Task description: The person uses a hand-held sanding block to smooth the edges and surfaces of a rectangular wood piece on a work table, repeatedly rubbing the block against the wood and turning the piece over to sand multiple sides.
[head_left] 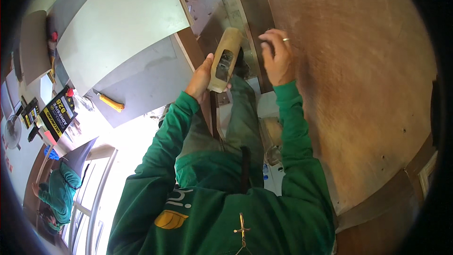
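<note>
My left hand (203,79) grips a tan, elongated block (230,40) with rounded ends and a dark rectangular opening in its face, shaped like a wooden hand plane. The block is tilted, its far end leaning right, and grey parts show inside the opening. My thumb lies along its left side, and fingertips show at its lower right. To the right, my right hand (278,56) is raised with its fingers loosely bent and the thumb apart. It wears a ring and holds nothing visible. A large brown wooden panel (358,66) stands close beside it.
A pale board (122,19) lies on a grey sheet (141,71) at the left. On the grey sheet is a yellow-handled utility knife (111,102). Black and yellow containers (59,113) and a hammer (35,132) lie farther left. Another person (59,193) in green is at the lower left.
</note>
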Motion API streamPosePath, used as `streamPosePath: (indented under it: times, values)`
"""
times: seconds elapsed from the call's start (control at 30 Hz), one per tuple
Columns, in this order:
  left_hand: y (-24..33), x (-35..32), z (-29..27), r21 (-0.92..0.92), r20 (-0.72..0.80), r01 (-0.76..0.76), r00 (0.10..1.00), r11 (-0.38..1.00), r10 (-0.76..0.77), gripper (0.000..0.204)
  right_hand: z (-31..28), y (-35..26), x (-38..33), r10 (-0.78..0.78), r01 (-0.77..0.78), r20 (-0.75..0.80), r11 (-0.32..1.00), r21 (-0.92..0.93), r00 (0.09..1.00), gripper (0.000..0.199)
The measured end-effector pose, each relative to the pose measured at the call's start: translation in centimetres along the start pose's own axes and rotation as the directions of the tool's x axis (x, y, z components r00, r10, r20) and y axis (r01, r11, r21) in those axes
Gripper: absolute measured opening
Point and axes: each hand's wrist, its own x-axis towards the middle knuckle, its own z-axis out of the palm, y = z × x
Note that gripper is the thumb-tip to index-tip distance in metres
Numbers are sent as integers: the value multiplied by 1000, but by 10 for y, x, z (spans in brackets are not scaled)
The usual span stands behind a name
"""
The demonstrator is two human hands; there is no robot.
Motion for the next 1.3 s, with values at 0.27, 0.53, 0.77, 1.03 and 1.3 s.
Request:
streamPosePath:
  times: [0.27, 0.53, 0.77, 1.03, 1.3]
  values:
    - [-4, 7, 2, 132, -26, -60, 998, 989, 64, 58, 25, -29, 5, 9, 41, 442, 994, -103, 897, 37]
    - [-19, 13, 6, 220, 6, -67, 998, 973, 67, 58, 23, -9, 0, -61, 92, 498, 995, -39, 865, 37]
    - [-39, 27, -9, 306, -54, -154, 982, 939, 179, 61, 23, -8, 5, -80, 105, 549, 994, -13, 832, 39]
    - [-18, 15, -3, 267, -59, -52, 996, 962, 70, 61, 38, -15, -2, -107, 153, 428, 985, -75, 897, 36]
    - [12, 6, 0, 4, -50, -45, 998, 999, 45, 57, 43, 12, -6, 181, -194, 187, 980, 54, 966, 30]
